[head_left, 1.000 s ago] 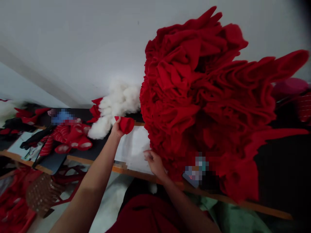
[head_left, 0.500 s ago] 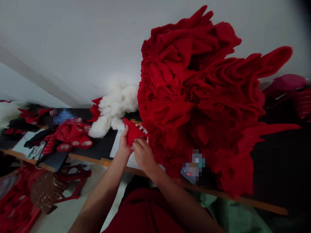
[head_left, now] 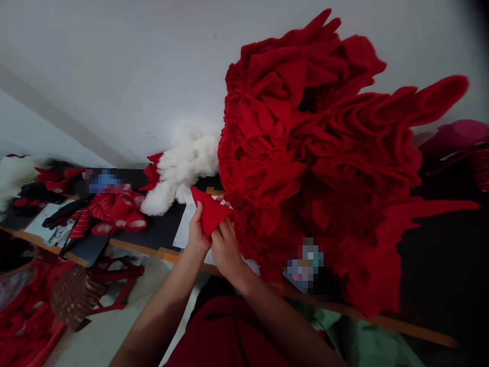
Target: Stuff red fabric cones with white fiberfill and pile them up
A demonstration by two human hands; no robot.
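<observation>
Between my hands is a pointed, triangular piece of red fabric [head_left: 210, 211], its tip toward the upper left. My left hand [head_left: 198, 232] grips its left side, thumb on the near face and fingertips showing behind the far edge. At the lower right edge, the fingers of my right hand [head_left: 226, 250] are closed on the cloth, partly hidden by it. Fluffy white stuffing [head_left: 189, 163] lies just beyond the fabric, on the dark table. Close by on the right rises a large heap of red fabric pieces [head_left: 263, 158]. Under my hands is a white sheet [head_left: 183, 229].
Red striped stuffed items [head_left: 114, 211] and a dark clipboard-like board [head_left: 89, 252] lie on the table at left. A brown woven stool [head_left: 76, 295] stands below, beside red cloth [head_left: 30, 311]. Green material [head_left: 355, 331] hangs under the table's wooden edge [head_left: 424, 331].
The red fabric piece has turned and shows a wider face. My right hand's fingers have shifted along its lower edge. The view has moved slightly.
</observation>
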